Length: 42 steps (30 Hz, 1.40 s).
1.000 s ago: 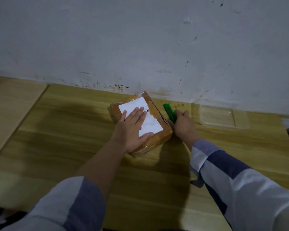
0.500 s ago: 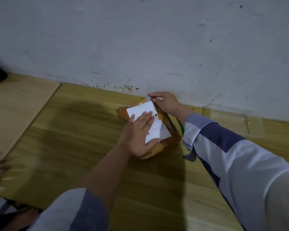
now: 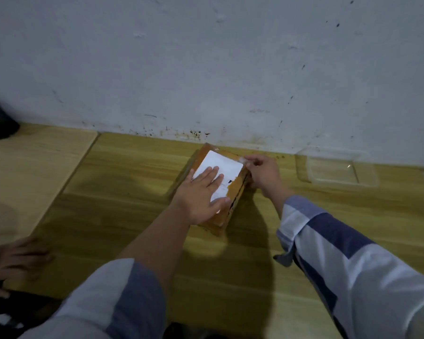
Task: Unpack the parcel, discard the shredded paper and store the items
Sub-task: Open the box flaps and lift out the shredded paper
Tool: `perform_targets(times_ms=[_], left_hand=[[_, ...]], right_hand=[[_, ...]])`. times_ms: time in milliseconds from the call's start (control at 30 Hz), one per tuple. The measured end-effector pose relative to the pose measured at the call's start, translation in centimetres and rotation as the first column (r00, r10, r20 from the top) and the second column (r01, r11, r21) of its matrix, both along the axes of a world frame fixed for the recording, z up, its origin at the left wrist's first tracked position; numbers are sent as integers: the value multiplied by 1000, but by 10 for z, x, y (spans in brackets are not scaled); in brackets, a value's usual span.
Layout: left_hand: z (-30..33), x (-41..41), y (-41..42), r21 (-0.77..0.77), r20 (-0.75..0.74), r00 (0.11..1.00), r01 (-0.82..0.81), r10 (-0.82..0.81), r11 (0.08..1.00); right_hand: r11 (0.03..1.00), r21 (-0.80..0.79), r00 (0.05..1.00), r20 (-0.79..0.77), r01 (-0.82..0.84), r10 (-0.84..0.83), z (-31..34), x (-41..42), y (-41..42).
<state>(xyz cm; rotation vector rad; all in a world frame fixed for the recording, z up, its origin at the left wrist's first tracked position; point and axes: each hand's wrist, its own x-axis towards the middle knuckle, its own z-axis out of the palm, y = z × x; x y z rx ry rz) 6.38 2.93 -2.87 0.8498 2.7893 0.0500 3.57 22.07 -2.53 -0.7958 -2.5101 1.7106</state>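
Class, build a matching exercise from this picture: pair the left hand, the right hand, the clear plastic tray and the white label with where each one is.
Things:
1. left hand
2. right hand
3. clear plastic tray
4. white label

Places:
A. on the table by the wall, right of the parcel
B. stuck on the parcel's top
C. flat on the parcel's top
D. at the parcel's far right corner

Pairs: 1-C, 2-D, 3-A, 4-B
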Motion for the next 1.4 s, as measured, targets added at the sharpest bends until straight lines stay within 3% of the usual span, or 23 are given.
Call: perform_targets(times_ms=[100, 200, 433, 533, 667, 800, 900, 1067, 1267, 1333, 1400], left_hand=[[6, 7, -13, -49, 4, 1000, 0, 1, 999], [11, 16, -32, -72, -14, 1000, 13, -14, 997], [11, 32, -73, -68, 0, 998, 59, -59, 996], [8, 36, -85, -55, -8, 997, 78, -79, 995], [7, 41, -105, -2, 1, 1000, 15, -15, 1000], [5, 41, -124, 71, 4, 994, -106, 106, 992], [4, 40, -131, 125, 90, 979, -191, 181, 973], [2, 40, -134, 217, 184, 965, -223, 184, 950], [8, 30, -135, 209, 190, 971, -182, 143, 961], [9, 27, -135, 214, 195, 972, -172, 131, 961], [8, 25, -136, 228, 183, 975, -164, 124, 960]], right_hand=[[986, -66, 988, 44, 151, -149, -2, 27, -19], [967, -35, 967, 0, 253, -253, -5, 55, -42], [934, 31, 935, 3, 356, -356, -5, 106, -86], [925, 129, 933, -5, 357, -360, -6, 122, -99], [905, 345, 958, 52, 247, -281, -6, 137, -110], [710, 704, 999, -21, -3, 25, 0, 145, -112], [610, 752, 948, 64, -251, 311, 10, 137, -112], [500, 681, 822, 283, -536, 495, 25, 130, -106], [275, 805, 787, 338, -525, 516, 21, 128, -109], [296, 833, 820, 283, -467, 497, 15, 131, -108], [386, 834, 858, 185, -394, 478, 14, 133, -106]])
